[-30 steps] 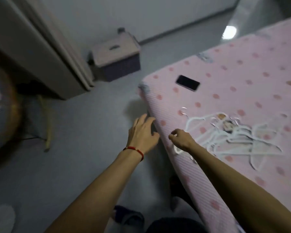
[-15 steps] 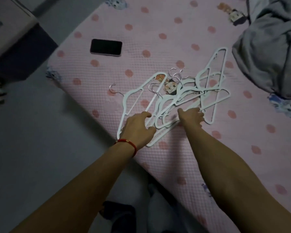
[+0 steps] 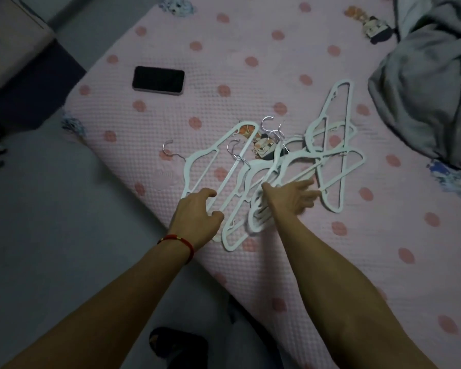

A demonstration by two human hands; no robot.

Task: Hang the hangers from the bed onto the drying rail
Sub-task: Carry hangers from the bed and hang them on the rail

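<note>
Now both hands had reached the white hangers [image 3: 272,171] heaped on the bed [image 3: 144,129], below the phone [image 3: 159,78]. Left hand [image 3: 197,214] curled around one hanger's edge; right hand [image 3: 290,199] lay spread, holding nothing. Gathering could begin.

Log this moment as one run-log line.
stage: gathering | left hand: gripping hangers | right hand: open, fingers on pile | bed: hangers still there

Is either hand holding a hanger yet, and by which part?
The left hand curls round the lower end of the leftmost white hanger. The right hand lies spread on the hanger pile, gripping nothing.
</note>
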